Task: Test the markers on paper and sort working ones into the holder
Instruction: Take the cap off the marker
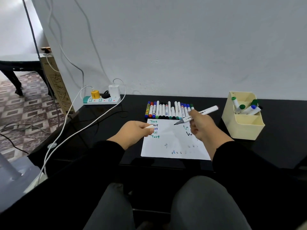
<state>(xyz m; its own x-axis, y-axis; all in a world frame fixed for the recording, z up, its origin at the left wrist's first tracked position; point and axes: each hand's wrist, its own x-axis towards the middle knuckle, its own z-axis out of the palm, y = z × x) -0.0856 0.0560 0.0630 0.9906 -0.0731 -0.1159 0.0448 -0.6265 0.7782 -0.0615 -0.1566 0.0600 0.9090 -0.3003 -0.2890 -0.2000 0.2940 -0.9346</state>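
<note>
A black worktop point(116, 130) carries the paper point(172, 141), a cream holder point(245, 128) with several markers at right, and a marker row point(167, 110) behind. The right hand point(201, 128) holds an uncapped marker point(199, 113) in its grip above the paper; the left hand point(134, 133) pinches a white cap point(150, 127).
</note>
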